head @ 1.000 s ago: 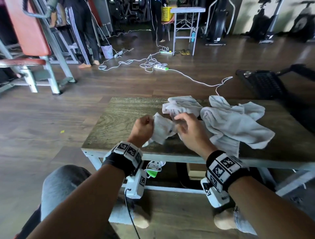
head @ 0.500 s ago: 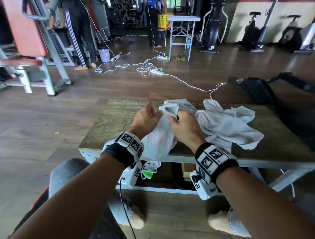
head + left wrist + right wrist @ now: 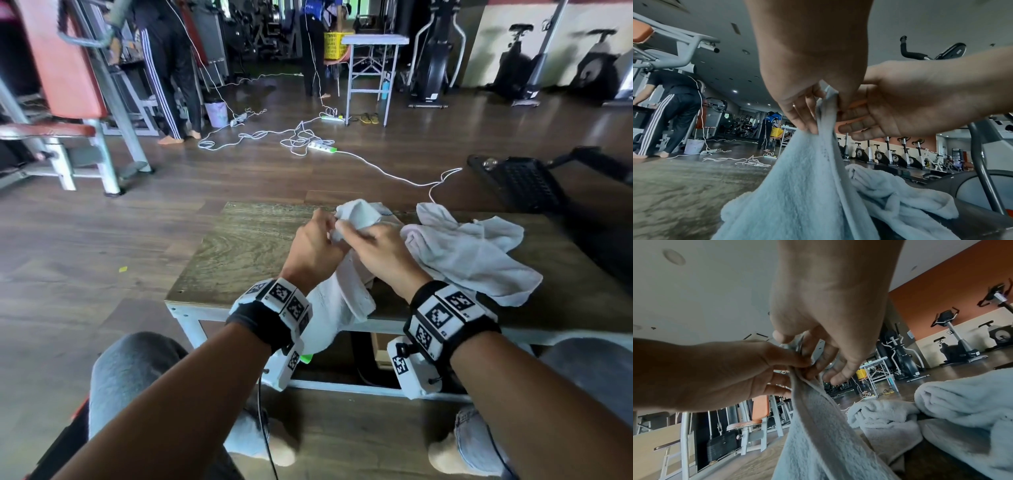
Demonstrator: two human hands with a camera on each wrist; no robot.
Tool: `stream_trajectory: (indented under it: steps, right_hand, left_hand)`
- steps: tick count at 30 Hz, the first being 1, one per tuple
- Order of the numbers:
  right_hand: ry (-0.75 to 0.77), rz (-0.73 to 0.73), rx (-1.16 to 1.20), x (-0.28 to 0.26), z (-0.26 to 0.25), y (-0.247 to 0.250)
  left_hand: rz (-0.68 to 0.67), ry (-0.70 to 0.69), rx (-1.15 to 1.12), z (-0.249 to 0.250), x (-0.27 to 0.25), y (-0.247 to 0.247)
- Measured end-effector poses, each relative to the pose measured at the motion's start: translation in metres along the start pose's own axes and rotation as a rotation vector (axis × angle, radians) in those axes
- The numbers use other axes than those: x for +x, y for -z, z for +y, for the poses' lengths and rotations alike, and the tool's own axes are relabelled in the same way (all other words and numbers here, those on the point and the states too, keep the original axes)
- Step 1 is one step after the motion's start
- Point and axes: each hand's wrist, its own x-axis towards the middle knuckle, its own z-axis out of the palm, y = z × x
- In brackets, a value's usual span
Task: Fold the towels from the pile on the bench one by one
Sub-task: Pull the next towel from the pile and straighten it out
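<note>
A white towel (image 3: 337,301) hangs from both hands above the wooden bench (image 3: 246,246), its lower end drooping over the near edge. My left hand (image 3: 317,240) pinches its top hem (image 3: 827,97). My right hand (image 3: 370,245) pinches the same hem (image 3: 807,374) right beside it, fingers touching. The towel's top bunches up beyond the knuckles (image 3: 358,214). The pile of white towels (image 3: 469,253) lies crumpled on the bench to the right of my hands (image 3: 962,410).
A black treadmill deck (image 3: 517,181) sits past the bench's far right corner. White cables and a power strip (image 3: 320,147) trail over the floor ahead. A red padded gym machine (image 3: 68,85) stands far left, people stand behind it, and my knees (image 3: 133,370) are under the near edge.
Both hands have come together and risen, lifting the towel off the bench; its body now hangs down over the near edge instead of lying bunched on the surface.
</note>
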Motion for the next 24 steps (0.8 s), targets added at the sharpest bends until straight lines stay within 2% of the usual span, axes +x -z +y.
stream_trajectory:
  steps: [2,6,9,11,14,16,19,20,23,24]
  right_hand:
    - [0.039,0.01,-0.016,0.002,0.002,0.003]
    - [-0.006,0.101,-0.08,0.012,0.015,0.009]
    - [0.003,0.152,-0.058,0.017,0.018,0.012]
    - [0.041,0.237,0.019,0.02,0.019,0.017]
    - [0.059,0.328,-0.074,0.025,0.019,0.025]
    - [0.104,0.269,-0.081,0.025,0.016,0.024]
    - [0.208,0.057,-0.054,0.021,0.002,0.014]
    - [0.244,0.02,-0.115,0.022,0.0,0.008]
    - [0.378,0.05,-0.286,0.028,-0.006,0.001]
    - [0.374,0.063,-0.283,0.029,-0.008,0.0]
  left_hand:
    - [-0.03,-0.018,-0.019,-0.001,0.005,0.001]
    - [-0.101,-0.028,-0.127,-0.003,0.01,0.006]
    - [-0.121,0.011,-0.197,-0.006,0.012,0.013]
    - [-0.098,0.051,-0.24,-0.013,0.016,0.019]
    - [0.035,0.036,-0.174,-0.02,0.027,0.03]
    - [0.048,0.01,-0.126,-0.018,0.033,0.035]
    - [-0.04,-0.076,-0.098,-0.007,0.038,0.04]
    - [-0.074,-0.106,-0.089,-0.004,0.038,0.041]
    - [-0.106,-0.155,-0.023,-0.005,0.036,0.049]
    - [-0.107,-0.154,-0.001,-0.008,0.035,0.054]
